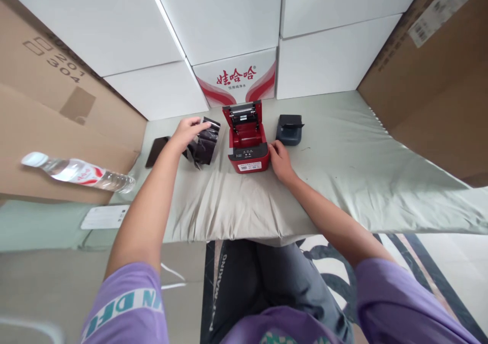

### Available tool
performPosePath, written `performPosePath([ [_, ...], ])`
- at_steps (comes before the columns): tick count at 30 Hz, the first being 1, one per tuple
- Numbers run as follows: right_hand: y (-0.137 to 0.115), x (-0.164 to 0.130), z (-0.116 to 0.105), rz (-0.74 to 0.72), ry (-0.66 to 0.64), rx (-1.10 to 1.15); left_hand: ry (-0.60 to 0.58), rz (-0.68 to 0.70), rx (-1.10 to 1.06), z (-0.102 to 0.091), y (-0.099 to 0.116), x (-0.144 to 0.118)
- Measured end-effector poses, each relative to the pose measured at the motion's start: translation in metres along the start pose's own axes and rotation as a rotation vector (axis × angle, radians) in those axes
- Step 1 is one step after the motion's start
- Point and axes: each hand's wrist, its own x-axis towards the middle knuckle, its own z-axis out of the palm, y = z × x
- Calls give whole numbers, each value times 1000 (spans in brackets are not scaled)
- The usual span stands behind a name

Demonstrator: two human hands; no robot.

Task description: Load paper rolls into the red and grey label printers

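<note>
A small red and black printer (248, 153), probably a label printer, stands on the cloth-covered surface. Its lid (244, 115) is raised, showing a red inner bay with no roll visible in it. My right hand (280, 158) has its fingers curled against the printer's right side. Left of the printer, my left hand (188, 132) has its fingers on the upper end of a glossy black bundle (207, 143). The bundle looks like rolls in shiny film; loose dark strips hang at its lower left.
A dark small device (290, 129) sits right of the printer. A dark flat item (155, 152) lies partly behind my left forearm. At left are a water bottle (80, 173) and a white card (104, 217). White boxes (229, 13) and cartons (430, 90) wall the surface.
</note>
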Motion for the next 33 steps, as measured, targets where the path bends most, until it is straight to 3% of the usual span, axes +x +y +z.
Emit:
performPosePath([
  [3, 0, 0, 0, 1, 7, 2, 63, 18, -316, 1, 9, -13],
  [8, -2, 0, 0, 4, -1, 8, 207, 78, -516, 5, 25, -38],
  [13, -1, 0, -1, 17, 4, 15, 288, 215, -641, 40, 44, -56],
  [17, 0, -1, -1, 38, 2, 31, 89, 288, -665, 80, 56, -47],
  [21, -10, -2, -5, 2, 26, 33, -72, 269, -811, 99, 61, -37],
  [26, -45, -6, -18, -193, 1, 37, -313, 267, -954, 99, 71, -37],
  [29, -68, -5, -25, -218, -159, 125, -492, 409, -875, 93, 81, -35],
  [33, -94, 1, -26, -191, -400, 215, -620, 601, -665, 89, 87, -30],
])
